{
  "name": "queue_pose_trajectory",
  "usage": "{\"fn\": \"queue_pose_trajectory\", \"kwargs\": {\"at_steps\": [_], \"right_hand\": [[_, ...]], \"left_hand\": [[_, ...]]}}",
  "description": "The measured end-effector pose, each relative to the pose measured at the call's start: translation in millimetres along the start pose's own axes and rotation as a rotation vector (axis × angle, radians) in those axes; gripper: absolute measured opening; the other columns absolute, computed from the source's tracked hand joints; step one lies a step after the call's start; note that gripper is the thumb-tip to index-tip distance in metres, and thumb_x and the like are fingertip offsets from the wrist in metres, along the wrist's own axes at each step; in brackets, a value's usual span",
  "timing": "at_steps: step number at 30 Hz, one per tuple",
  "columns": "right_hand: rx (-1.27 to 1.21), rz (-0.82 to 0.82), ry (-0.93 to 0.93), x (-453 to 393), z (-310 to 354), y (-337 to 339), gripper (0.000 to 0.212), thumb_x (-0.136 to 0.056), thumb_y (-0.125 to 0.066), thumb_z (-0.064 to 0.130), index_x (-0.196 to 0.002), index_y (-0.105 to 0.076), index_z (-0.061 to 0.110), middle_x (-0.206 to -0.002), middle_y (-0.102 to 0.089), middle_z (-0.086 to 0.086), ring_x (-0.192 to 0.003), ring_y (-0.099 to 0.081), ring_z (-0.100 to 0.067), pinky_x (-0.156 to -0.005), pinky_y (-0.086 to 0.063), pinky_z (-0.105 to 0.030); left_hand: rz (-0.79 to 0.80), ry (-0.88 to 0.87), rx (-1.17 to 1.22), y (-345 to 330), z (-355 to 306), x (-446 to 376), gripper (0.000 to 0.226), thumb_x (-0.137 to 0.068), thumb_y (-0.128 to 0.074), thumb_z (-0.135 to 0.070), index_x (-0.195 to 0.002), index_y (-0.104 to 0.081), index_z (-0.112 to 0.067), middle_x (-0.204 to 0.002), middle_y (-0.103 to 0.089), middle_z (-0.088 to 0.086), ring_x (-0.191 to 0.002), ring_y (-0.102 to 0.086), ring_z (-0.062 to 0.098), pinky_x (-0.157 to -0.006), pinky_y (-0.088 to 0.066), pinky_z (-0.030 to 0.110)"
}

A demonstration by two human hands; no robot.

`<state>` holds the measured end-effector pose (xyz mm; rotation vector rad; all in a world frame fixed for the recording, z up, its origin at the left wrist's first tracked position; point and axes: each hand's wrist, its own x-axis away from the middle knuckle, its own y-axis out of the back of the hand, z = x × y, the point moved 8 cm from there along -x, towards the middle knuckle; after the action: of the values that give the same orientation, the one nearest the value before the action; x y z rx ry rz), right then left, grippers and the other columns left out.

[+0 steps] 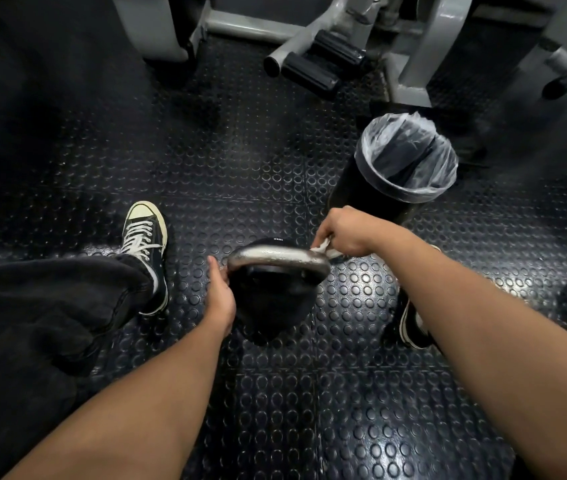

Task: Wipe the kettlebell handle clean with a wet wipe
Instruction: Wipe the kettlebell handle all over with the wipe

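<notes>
A black kettlebell (268, 306) stands on the studded rubber floor between my feet. Its shiny metal handle (275, 258) looks wet along the top. My left hand (221, 296) presses against the kettlebell's left side, just below the handle's left end. My right hand (348, 233) is closed on a crumpled white wet wipe (325, 250), which touches the right end of the handle. Most of the wipe is hidden inside my fist.
A black bin with a clear plastic liner (410, 161) stands just behind my right hand. Grey gym machine frames (413, 64) with black foot rollers (310, 74) line the back. My left shoe (145, 244) and right shoe (413, 323) flank the kettlebell.
</notes>
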<state>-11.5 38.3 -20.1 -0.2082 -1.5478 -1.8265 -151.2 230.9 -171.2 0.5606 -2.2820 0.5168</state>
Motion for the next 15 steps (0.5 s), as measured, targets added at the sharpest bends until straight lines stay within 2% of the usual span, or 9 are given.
{"fn": "queue_pose_trajectory", "kwargs": {"at_steps": [4,7,9,12,15], "right_hand": [[-0.017,-0.004,-0.002,2.6,5.7,-8.4,0.057,-0.085,-0.045,-0.011,-0.103,-0.081,0.029,-0.124,-0.069,-0.005,-0.092,-0.060,-0.015,-0.078,-0.057,-0.032],[-0.065,-0.033,-0.017,3.9,6.6,-1.0,0.055,-0.087,-0.049,-0.010,-0.097,-0.082,0.033,-0.112,-0.070,0.000,-0.083,-0.066,-0.016,-0.074,-0.064,-0.039],[-0.067,-0.048,-0.038,5.2,0.2,1.5,0.052,-0.086,-0.053,-0.008,-0.091,-0.082,0.035,-0.109,-0.073,-0.003,-0.085,-0.070,-0.021,-0.076,-0.064,-0.042],[-0.016,-0.025,-0.043,4.9,4.7,-3.1,0.053,-0.085,-0.050,-0.010,-0.098,-0.082,0.030,-0.113,-0.071,-0.006,-0.086,-0.069,-0.020,-0.076,-0.064,-0.039],[-0.022,-0.052,-0.023,7.5,8.6,3.6,0.056,-0.084,-0.048,-0.010,-0.095,-0.082,0.033,-0.107,-0.073,-0.005,-0.083,-0.071,-0.023,-0.071,-0.064,-0.043]], "left_hand": [[-0.012,-0.007,-0.001,1.9,1.4,-3.5,0.099,-0.083,-0.022,-0.091,-0.145,-0.056,-0.022,-0.140,-0.062,0.008,-0.134,-0.053,0.028,-0.118,-0.036,0.052],[-0.010,0.007,0.014,1.3,2.4,-4.9,0.101,-0.081,-0.024,-0.092,-0.147,-0.053,-0.023,-0.144,-0.059,0.008,-0.136,-0.051,0.028,-0.119,-0.034,0.053],[-0.007,0.004,0.017,1.4,2.8,-4.1,0.100,-0.082,-0.023,-0.091,-0.148,-0.052,-0.022,-0.145,-0.058,0.008,-0.136,-0.051,0.028,-0.119,-0.033,0.053],[-0.004,-0.002,-0.007,2.6,2.8,-3.1,0.104,-0.076,-0.023,-0.095,-0.146,-0.054,-0.024,-0.143,-0.060,0.007,-0.136,-0.051,0.027,-0.119,-0.033,0.052],[-0.009,-0.002,0.001,1.4,0.6,-3.5,0.103,-0.079,-0.023,-0.093,-0.148,-0.053,-0.022,-0.146,-0.057,0.007,-0.137,-0.050,0.026,-0.121,-0.031,0.051]]}}
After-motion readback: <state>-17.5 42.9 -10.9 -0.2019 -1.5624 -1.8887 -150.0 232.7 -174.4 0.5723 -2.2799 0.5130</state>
